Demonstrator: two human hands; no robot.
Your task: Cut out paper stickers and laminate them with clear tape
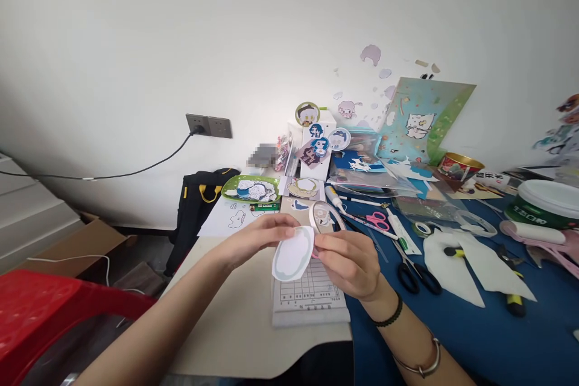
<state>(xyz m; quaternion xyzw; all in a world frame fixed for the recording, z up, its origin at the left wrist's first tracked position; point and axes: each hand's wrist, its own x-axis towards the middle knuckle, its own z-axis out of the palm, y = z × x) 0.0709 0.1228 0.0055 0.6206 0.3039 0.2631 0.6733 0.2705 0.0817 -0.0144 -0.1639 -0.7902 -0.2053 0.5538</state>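
Note:
A white paper cutout (pixel 293 256) with a pale grey-green outline is held up above a printed form pad (pixel 310 307). My left hand (pixel 274 234) pinches its top edge, thumb in front. The fingers of my right hand (pixel 348 262) are closed at its right edge. A small pink bit shows under the right fingertips; I cannot make out what it is. Just behind my right hand stands a roll of tape (pixel 318 208), partly hidden by the fingers. Pink-handled scissors (pixel 377 221) and black-handled scissors (pixel 418 276) lie to the right.
A green tray (pixel 228 188) of paper cutouts stands at the back left. On the blue mat (pixel 452 338) lie white paper pieces (pixel 497 265) and cutting tools. A white-lidded tub (pixel 538 211) stands far right. A red stool (pixel 40 307) is at lower left.

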